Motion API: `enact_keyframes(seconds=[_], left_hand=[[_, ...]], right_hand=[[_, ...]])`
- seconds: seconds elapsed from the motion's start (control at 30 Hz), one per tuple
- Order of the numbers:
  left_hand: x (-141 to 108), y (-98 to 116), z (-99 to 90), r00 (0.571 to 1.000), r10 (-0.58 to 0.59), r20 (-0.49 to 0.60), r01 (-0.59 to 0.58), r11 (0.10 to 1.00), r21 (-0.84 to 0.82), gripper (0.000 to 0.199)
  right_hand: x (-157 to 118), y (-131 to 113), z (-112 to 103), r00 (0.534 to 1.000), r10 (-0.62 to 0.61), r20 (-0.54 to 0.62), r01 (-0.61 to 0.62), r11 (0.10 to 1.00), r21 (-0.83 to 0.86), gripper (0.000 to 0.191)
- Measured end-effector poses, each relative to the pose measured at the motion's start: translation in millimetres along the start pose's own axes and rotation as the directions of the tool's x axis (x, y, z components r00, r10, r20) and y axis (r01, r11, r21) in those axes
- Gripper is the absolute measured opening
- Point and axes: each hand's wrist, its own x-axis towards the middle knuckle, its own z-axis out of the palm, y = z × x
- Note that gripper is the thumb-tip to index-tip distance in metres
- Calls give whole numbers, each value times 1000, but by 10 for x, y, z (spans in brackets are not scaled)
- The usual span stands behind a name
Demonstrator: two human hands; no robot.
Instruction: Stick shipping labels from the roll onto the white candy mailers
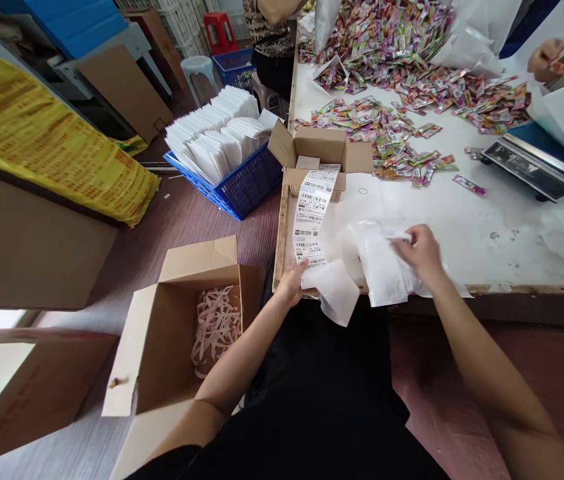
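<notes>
1. Labels (315, 203) are strung lengthwise from the box (322, 141) to the nearer left hand (291, 285) and pinched there.
2. Right of the box, a pouch (385, 273) is touched by the right hand (423, 252), grip unclear.

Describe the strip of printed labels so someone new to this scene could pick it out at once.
Find the long white table, then the open brown cardboard box at its left edge. A narrow white paper strip of printed labels runs from that box to the left hand. Black barcodes and text set it apart from the plainer, soft white packet by the right hand.
</notes>
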Motion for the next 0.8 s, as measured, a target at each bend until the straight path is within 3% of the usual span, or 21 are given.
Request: enact_keyframes(seconds=[0.07,0.17,0.23,0.3,0.4,0.43,0.5,0.53,0.6,0.67,0.73,0.8], left_hand=[[-18,-22,-29,999,-19,26,18,999,42,34],[-22,-40,-60,996,-21,85,17,999,48,34],[-17,-37,-66,995,-16,97,10,998,61,32],[-15,-25,-65,994,-22,105,14,996,83,30],[-22,-10,-74,992,-31,121,18,994,112,30],[-26,-9,-80,991,-32,127,17,993,118,31],[-30,-15,-95,990,-28,138,11,992,123,31],[-30,-21,-101,989,-25,144,7,992,124,30],[-25,-33,-105,987,-19,158,-1,992,125,30],[-20,-40,-99,986,-14,168,-8,992,127,31],[-18,-40,-92,984,-9,178,-13,992,124,32],[-19,-37,-92,982,-6,191,-17,993,116,32]], right_hand=[[-116,106,207,994,-69,79,85,969,-230,43],[-361,93,388,928,-244,281,331,888,-320,50],[-459,42,452,881,-241,406,396,846,-356,57],[-465,10,469,876,-177,449,370,844,-389,68],[-342,63,345,869,-76,490,240,929,-281,71],[-286,117,260,889,-30,457,156,958,-241,69],[-189,276,63,951,127,283,-59,970,-236,71],[-156,373,-29,957,231,175,-179,947,-268,75],[-139,565,-158,894,445,52,-406,853,-330,86],[-181,694,-190,793,606,66,-566,772,-288,87],[-262,719,-165,734,674,89,-672,739,-50,76],[-356,650,-170,736,675,51,-657,696,289,66]])
